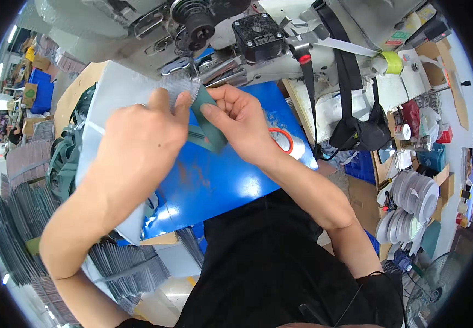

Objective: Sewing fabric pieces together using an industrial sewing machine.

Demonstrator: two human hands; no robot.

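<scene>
My left hand [141,136] is closed over a light grey mesh fabric [102,93] beneath the sewing machine head [198,30]; what its fingertips grip is hidden. My right hand [239,120] pinches a dark green strip [206,131] at the fabric's right edge, just below the machine's metal guide [220,71]. Both lie over a blue worktop [220,180]. An orange-red ring-shaped thing [283,134] sits by my right wrist.
Green straps [70,147] hang along the left edge. Stacked dark panels [12,229] fill the lower left. Black belts and a pouch [356,131] hang right of the machine. White spools [406,213] and a fan [433,290] stand at right. A person [15,134] is in the far left background.
</scene>
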